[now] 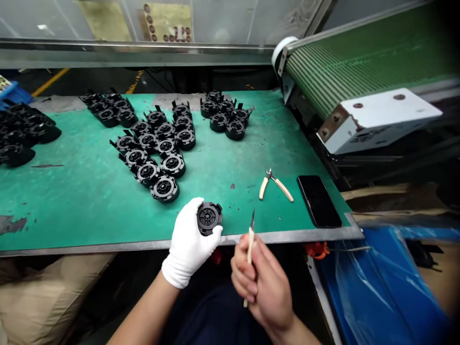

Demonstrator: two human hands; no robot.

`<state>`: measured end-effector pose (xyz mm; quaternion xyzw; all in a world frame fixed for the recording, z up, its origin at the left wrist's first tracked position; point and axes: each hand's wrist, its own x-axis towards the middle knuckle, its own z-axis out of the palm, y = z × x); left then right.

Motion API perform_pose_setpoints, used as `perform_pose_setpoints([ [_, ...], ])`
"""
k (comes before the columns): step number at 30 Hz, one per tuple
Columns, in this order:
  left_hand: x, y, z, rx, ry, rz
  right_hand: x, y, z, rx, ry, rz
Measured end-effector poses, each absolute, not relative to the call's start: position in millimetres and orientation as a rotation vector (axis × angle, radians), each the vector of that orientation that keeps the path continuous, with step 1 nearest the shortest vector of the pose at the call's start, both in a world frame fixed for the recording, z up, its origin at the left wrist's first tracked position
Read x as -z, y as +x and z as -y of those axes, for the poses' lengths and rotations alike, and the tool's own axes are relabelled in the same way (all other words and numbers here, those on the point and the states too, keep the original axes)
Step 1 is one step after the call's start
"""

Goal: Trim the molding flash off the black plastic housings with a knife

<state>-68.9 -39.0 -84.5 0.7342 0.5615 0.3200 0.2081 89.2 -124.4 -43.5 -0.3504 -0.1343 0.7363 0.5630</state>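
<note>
Black round part (209,218) is between the thumb and the fingers of the gloved left hand (190,237), near the front edge of the green table (247,163). At the far left, a dark pile of parts (21,129) lies beside a blue crate (16,93). Next come a small far group (109,108) and, closer, a larger group of similar parts (158,139), in slanting rows. The left hand curves around the part from its left and near sides, pinching it, and the part's ringed face is turned up. Behind it, farther back, stands another small group (226,115). To the right of the part, and apart from it, the bare right hand (264,278) has its fingers closed around a thin knife (250,245), whose blade points upward. Further right lie the nippers (276,184), with handles spread, then a black phone (319,201). A green conveyor (362,52) is at the upper right.
</note>
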Motion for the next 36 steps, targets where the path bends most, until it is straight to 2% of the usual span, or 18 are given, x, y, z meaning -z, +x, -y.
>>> perform_pose_setpoints([
  [2,78.7,-82.7,37.0,-0.841,2.082,-1.391,45.7,110.8,108.5,-1.63,-0.997,0.375],
  [4,74.5,-95.5,37.2,-0.94,2.069,-1.356,50.2,131.9,93.9,-1.575,-1.181,0.566],
  [8,72.6,-100.3,44.0,-1.197,1.844,-1.475,53.9,158.5,75.9,-1.292,-1.537,1.431],
  [11,75.4,-88.5,48.6,-1.079,1.892,-1.466,53.0,162.0,67.9,-1.022,-1.596,1.993],
  [14,79.9,-78.2,48.8,-0.996,1.948,-1.525,55.3,160.2,61.9,-0.88,-1.584,2.232],
  [24,83.3,-74.2,45.7,-0.946,1.954,-1.606,55.2,155.0,56.0,-0.549,-1.677,2.445],
  [30,83.8,-72.4,44.9,-1.009,1.979,-1.589,60.4,172.0,37.0,-0.341,-1.89,2.268],
  [36,87.5,-74.3,44.5,-0.996,1.984,-1.589,52.5,170.0,45.7,-0.611,-1.619,2.418],
])
